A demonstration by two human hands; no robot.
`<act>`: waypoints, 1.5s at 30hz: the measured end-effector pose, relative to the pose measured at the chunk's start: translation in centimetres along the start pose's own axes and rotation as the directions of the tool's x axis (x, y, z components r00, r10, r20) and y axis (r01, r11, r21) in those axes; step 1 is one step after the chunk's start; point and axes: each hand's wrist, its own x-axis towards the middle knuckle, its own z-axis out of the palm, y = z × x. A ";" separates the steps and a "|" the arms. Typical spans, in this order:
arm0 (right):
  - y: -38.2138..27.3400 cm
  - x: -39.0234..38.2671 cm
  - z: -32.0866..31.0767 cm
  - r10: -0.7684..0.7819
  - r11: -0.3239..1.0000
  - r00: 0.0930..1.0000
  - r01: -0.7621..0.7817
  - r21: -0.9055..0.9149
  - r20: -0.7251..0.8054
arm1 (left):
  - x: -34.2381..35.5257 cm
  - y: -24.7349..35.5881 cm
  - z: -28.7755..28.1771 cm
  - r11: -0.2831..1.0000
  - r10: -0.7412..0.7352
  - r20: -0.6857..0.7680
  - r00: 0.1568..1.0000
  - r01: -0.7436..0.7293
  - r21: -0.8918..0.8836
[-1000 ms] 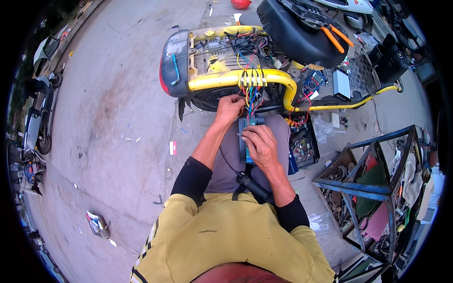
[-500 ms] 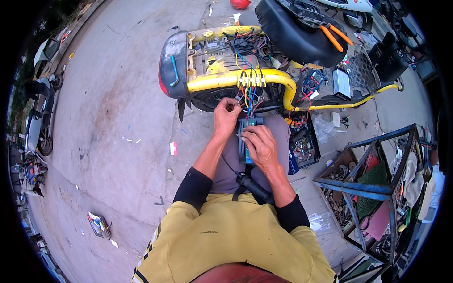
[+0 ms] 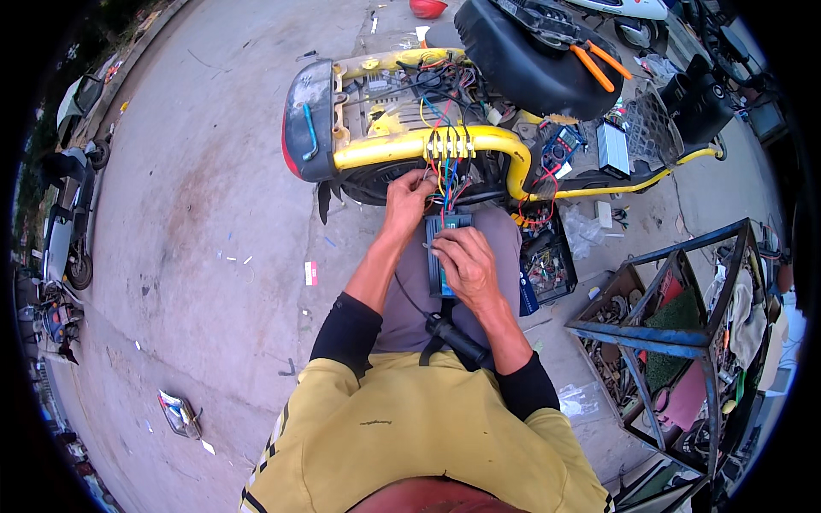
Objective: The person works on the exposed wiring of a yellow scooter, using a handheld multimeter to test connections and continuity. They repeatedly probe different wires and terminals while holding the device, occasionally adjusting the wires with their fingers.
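Yellow short-sleeved top with black striped trim, black undersleeves pushed above the elbows, grey trousers, bare forearms

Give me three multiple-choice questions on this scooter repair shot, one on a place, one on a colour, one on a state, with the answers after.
1. Where does the blue-grey controller box lie?
A. on the person's lap
B. on the black seat
C. in the metal rack

2. What colour is the scooter's frame tube?
A. red
B. yellow
C. green

3. How is the black seat?
A. shut flat
B. taken off and lying on the ground
C. tipped up, wiring exposed

Answers: 1 A, the right hand rests on it over the grey trousers. 2 B, the tube is plainly yellow. 3 C, the seat stands raised and the left hand reaches the wire bundle below.
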 end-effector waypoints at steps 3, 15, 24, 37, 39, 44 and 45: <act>0.1 -0.1 0.1 0.000 1.000 1.000 0.000 0.002 0.001 | -0.6 -0.6 0.2 0.988 -0.001 -0.055 0.998 -0.008 -0.157; 0.0 0.1 0.3 0.008 1.000 1.000 -0.008 0.009 0.009 | -2.4 -1.2 0.6 0.953 -0.007 -0.166 0.986 -0.044 -0.301; -0.1 0.1 0.3 0.010 1.000 1.000 -0.010 0.005 0.024 | -1.8 -1.9 0.9 0.952 -0.001 -0.246 0.969 -0.074 -0.299; 0.1 0.3 0.6 0.015 1.000 1.000 -0.015 -0.002 0.008 | -2.4 -2.7 -0.3 0.941 0.176 -0.248 0.953 -0.236 -0.241; 0.0 0.3 0.6 0.015 1.000 1.000 -0.015 -0.006 0.010 | -2.7 -2.5 -0.4 0.947 0.191 -0.251 0.949 -0.245 -0.206; -0.2 0.5 0.5 0.015 1.000 1.000 -0.015 -0.007 0.019 | -2.5 -3.4 -0.7 0.931 0.292 -0.275 0.916 -0.338 -0.136; -0.2 0.4 0.5 0.017 1.000 1.000 -0.016 -0.009 0.022 | -2.6 -3.2 -0.6 0.924 0.300 -0.277 0.913 -0.350 -0.151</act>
